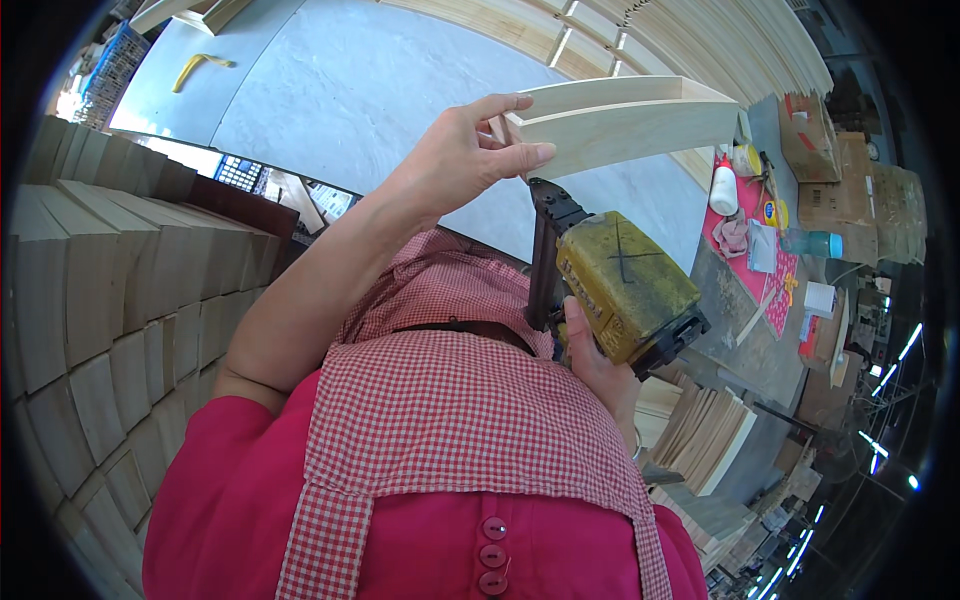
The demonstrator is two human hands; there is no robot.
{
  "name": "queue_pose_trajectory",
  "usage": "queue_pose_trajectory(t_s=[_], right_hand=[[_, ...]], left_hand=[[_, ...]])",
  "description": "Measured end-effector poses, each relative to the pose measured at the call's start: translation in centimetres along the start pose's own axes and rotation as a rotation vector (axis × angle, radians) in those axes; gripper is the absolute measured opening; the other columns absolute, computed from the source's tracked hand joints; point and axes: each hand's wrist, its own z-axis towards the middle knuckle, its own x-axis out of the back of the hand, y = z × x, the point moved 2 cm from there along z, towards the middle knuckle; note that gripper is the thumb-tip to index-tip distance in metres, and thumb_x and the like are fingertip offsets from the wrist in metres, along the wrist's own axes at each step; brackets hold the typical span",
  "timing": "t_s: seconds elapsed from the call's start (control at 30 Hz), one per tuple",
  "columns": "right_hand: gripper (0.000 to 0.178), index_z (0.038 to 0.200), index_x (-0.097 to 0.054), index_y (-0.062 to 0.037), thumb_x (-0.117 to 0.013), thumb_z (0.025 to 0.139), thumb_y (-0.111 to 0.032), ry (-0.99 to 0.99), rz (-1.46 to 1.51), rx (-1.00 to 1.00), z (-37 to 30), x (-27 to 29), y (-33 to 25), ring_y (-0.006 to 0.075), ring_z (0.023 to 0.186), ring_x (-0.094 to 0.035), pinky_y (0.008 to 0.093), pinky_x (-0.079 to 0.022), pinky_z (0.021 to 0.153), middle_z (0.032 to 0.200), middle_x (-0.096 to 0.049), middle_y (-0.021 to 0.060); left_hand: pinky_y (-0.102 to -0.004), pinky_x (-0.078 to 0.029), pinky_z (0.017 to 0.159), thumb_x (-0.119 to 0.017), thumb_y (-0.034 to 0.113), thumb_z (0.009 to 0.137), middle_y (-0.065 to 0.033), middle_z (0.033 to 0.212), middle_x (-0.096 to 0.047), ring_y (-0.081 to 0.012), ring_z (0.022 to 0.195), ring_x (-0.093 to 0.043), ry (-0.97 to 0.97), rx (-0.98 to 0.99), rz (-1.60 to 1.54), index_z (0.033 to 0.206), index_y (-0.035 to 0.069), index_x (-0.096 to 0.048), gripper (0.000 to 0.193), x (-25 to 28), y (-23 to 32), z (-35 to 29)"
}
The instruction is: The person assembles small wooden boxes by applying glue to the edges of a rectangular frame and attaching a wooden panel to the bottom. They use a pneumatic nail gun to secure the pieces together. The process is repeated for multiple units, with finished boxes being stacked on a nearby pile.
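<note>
My left hand (462, 158) grips the near left end of a pale wooden box frame (640, 138), thumb on the outside and fingers over the top. The frame is long and narrow, with its far right end out over the table. In my right hand (598, 365) is a yellow and black nail gun (630, 280), worn and marked with a dark cross. My fingers wrap its handle, partly hidden behind the body. The gun's black nose points up at the frame's lower left corner, just below my left thumb; whether it touches the wood I cannot tell.
Stacked wooden boards (130, 300) rise on the left. On the grey-white table (330, 80) lies a curved yellow piece (200, 68). Long wooden strips (720, 45) fill the far right. A side bench holds a white bottle (724, 190) and a teal-capped bottle (812, 243), near cardboard boxes (840, 185).
</note>
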Motion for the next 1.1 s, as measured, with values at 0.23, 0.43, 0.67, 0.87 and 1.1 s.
queue_pose_trajectory(t_s=[0.23,0.43,0.67,0.87,1.1], right_hand=[[0.036,0.113,-0.070,0.0010,-0.081,0.086,-0.021,0.009,0.055,-0.269,-0.1,0.8,-0.4,0.0238,0.097,-0.072,0.0361,-0.056,0.084,0.110,-0.074,0.0124],[0.031,0.106,-0.067,0.0017,-0.077,0.093,-0.024,0.143,0.191,-0.418,-0.2,3.1,-0.4,0.0074,0.061,-0.055,0.0245,-0.043,0.058,0.070,-0.062,0.0003],[0.027,0.111,-0.067,-0.0002,-0.076,0.094,-0.019,0.341,-0.115,-0.055,2.5,12.9,2.6,0.0082,0.063,-0.057,0.0247,-0.046,0.062,0.076,-0.066,0.0011],[0.041,0.126,-0.067,0.0008,-0.079,0.091,-0.017,0.180,-0.175,0.262,9.7,21.6,-3.8,0.0165,0.106,-0.067,0.0295,-0.053,0.088,0.122,-0.071,0.0078],[0.050,0.123,-0.066,-0.0044,-0.088,0.079,-0.017,-0.050,-0.446,0.667,17.5,22.9,-13.6,0.0215,0.102,-0.071,0.0361,-0.056,0.088,0.114,-0.073,0.0106]], left_hand=[[-0.0359,-0.053,0.083,-0.079,0.046,0.088,-0.0171,0.107,-0.068,-0.0196,0.096,-0.063,-0.025,0.075,0.085,0.146,0.004,-0.054,0.076,1.3,0.7,0.6],[-0.0393,-0.051,0.091,-0.083,0.049,0.078,-0.0162,0.108,-0.068,-0.0249,0.104,-0.063,0.181,-0.167,0.521,0.142,0.005,-0.056,0.082,4.8,3.6,2.1],[-0.0448,-0.050,0.096,-0.084,0.045,0.069,-0.0227,0.115,-0.066,-0.0378,0.110,-0.063,0.352,-0.509,0.705,0.122,0.002,-0.062,0.072,4.2,13.9,1.8],[-0.0484,-0.049,0.100,-0.086,0.037,0.069,-0.0240,0.121,-0.063,-0.0438,0.122,-0.054,0.438,-0.814,0.811,0.124,0.004,-0.065,0.067,0.2,13.4,4.5],[-0.0502,-0.046,0.104,-0.089,0.028,0.066,-0.0288,0.136,-0.049,-0.0448,0.128,-0.048,0.392,-0.817,0.703,0.134,0.011,-0.059,0.076,-1.9,12.3,5.3]])
